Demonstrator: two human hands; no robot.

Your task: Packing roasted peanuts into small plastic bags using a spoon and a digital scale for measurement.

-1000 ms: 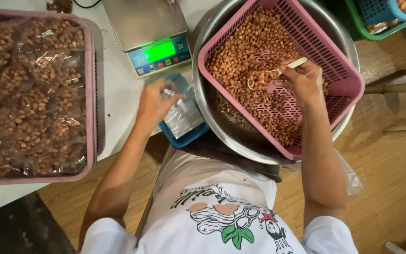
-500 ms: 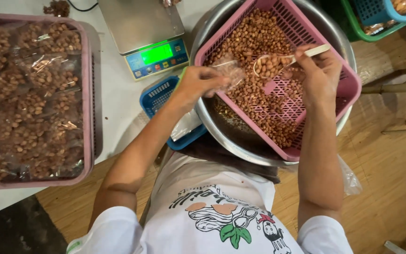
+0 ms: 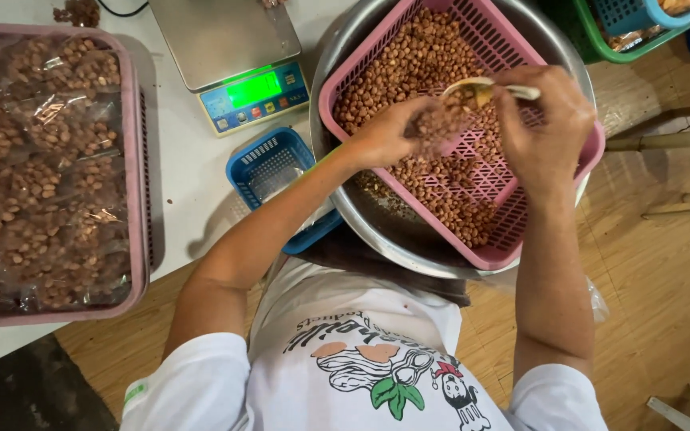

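Nut-filled clear bag (image 3: pixel 439 128), spoon (image 3: pixel 481 88) above

There is only 1 view, from a camera worn on the person's head, looking almost straight down over the white printed T-shirt (image 3: pixel 361 367) and both bare forearms, so the person's own body fills the bottom edge and the far side of the work surface lies at the top. It sits near enough that the round steel basin (image 3: pixel 377 227) holding the pink slotted plastic basket (image 3: pixel 521 239) takes up the upper middle, with the white tabletop (image 3: pixel 189 172) running off to the left and the wooden plank floor (image 3: pixel 664 271) to the right. No 2nd view overlaps it.
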